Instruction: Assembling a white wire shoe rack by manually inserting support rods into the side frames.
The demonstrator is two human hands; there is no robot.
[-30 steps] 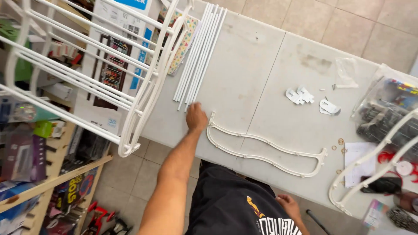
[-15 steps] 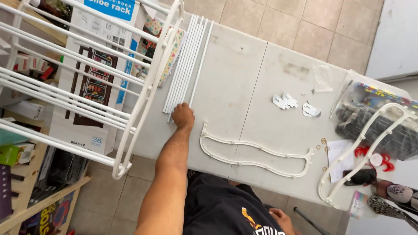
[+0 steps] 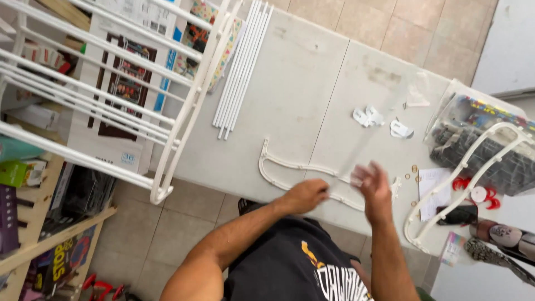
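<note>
A curved white frame piece (image 3: 290, 166) lies flat near the front edge of a pale folding table (image 3: 312, 78). My left hand (image 3: 304, 196) rests on its near rail with the fingers curled around it. My right hand (image 3: 374, 188) is blurred, hovering over the right part of the same piece with the fingers spread and nothing in them. A bundle of straight white rods (image 3: 241, 72) lies further back on the left of the table.
A partly built white rack (image 3: 111, 83) leans over the table's left edge, above a printed carton (image 3: 120, 100). A second curved frame (image 3: 465, 167), small white clips (image 3: 368, 117), brass rings (image 3: 415, 170), a paper slip (image 3: 432, 192) and a clear bag (image 3: 482, 147) sit at the right.
My left hand has moved right, from the near end of the rods to the curved frame piece. My right hand has come up from below the table edge over that piece.
</note>
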